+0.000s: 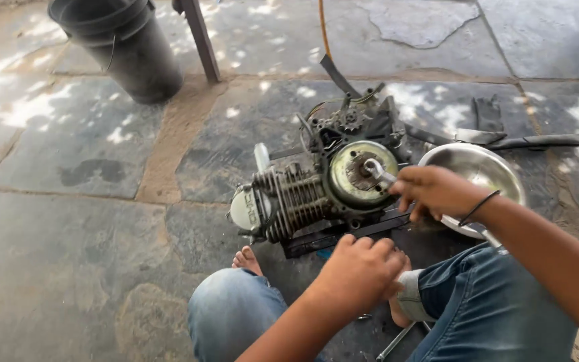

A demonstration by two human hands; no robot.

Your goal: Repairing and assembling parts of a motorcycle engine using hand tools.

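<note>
Left hand [360,271] just below engine [323,184]; right hand [433,191] gripping wrench [378,171].

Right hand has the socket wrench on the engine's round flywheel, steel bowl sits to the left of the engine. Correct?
Not quite. In the head view the steel bowl sits to the right of the engine, behind the right hand. The rest holds: that hand has the socket wrench on the round flywheel.
</note>
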